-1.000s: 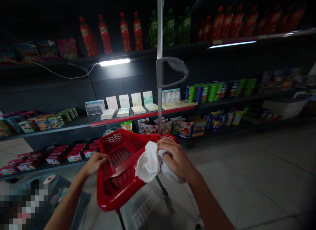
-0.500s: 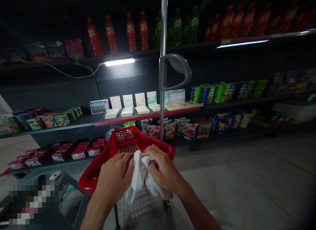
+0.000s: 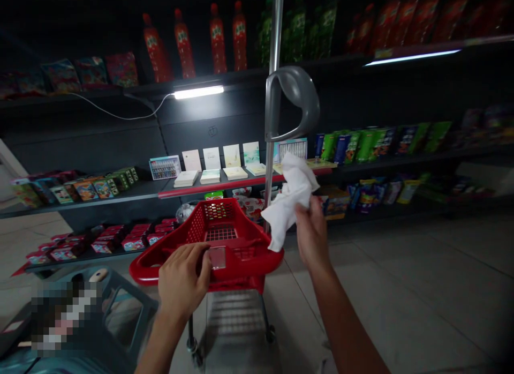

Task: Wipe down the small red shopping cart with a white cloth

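Note:
A red plastic shopping cart stands before me, its basket toward the shelves. My left hand is closed around the cart's handle, left of a small clear panel on it. Raised to the right of the cart, my right hand grips a crumpled white cloth that hangs and fans out above the fingers. Behind the cloth runs a metal pole with a grey loop-shaped grip on it. The cloth hides part of the pole and some goods on the shelf.
Dark shelves hold red bottles, small books, snack bags and red boxes. A lit tube lamp hangs under the upper shelf. A blue-grey plastic stool stands close at my left. Pale floor tiles stretch to the right.
Both hands held the cloth together over the cart handle. Now my right hand has lifted it up and to the right, while my left hand stays on the handle.

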The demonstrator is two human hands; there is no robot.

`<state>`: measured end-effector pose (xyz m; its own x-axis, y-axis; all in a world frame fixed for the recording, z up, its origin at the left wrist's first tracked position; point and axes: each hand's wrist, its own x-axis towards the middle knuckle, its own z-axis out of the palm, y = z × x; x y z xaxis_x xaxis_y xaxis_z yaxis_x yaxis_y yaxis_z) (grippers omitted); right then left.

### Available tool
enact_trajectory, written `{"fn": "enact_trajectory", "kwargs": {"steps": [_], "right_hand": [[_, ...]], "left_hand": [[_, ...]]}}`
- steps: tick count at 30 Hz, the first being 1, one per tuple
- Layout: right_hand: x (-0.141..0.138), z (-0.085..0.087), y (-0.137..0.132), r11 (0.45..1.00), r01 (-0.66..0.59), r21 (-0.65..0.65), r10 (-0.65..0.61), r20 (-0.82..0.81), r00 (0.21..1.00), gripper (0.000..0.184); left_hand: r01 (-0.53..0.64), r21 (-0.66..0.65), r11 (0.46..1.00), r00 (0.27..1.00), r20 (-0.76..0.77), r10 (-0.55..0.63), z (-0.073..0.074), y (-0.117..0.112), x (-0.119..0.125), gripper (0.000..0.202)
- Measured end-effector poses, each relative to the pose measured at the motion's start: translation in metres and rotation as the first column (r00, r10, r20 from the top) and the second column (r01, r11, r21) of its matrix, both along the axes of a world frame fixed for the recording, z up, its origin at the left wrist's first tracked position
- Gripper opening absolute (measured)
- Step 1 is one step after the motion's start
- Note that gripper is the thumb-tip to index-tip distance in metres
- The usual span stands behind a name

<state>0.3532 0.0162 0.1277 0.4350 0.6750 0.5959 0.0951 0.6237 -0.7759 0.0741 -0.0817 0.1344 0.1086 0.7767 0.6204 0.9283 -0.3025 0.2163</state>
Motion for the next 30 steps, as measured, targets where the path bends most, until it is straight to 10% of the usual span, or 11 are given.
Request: {"fn": "enact_trajectory", "kwargs": {"steps": [12, 17, 23, 30], "right_hand": [[-0.015, -0.001, -0.011, 0.963, -0.169, -0.208, 0.259, 0.563, 0.784, 0.036], [-0.019, -0.023, -0.009, 0.838, -0.371, -0.399, 0.542, 0.537, 0.647, 0.047], [-0.035, -0.038, -0.003, 0.780, -0.530, -0.333, 0.624, 0.478, 0.618, 0.049], [-0.055, -0.044, -0.005, 0.756, -0.570, -0.322, 0.649, 0.472, 0.596, 0.048]], "left_hand": [[0.086, 0.098, 0.992, 0.996, 0.002, -0.086, -0.012, 0.012, -0.050, 0.036], [0.160, 0.198, 0.967, 0.987, -0.005, -0.163, -0.017, 0.026, -0.078, 0.035], [0.259, 0.244, 0.934, 0.966, -0.061, -0.252, -0.018, 0.038, -0.109, 0.036], [-0.099, 0.578, 0.810, 0.985, 0.173, -0.003, -0.026, 0.016, -0.082, 0.024]]}}
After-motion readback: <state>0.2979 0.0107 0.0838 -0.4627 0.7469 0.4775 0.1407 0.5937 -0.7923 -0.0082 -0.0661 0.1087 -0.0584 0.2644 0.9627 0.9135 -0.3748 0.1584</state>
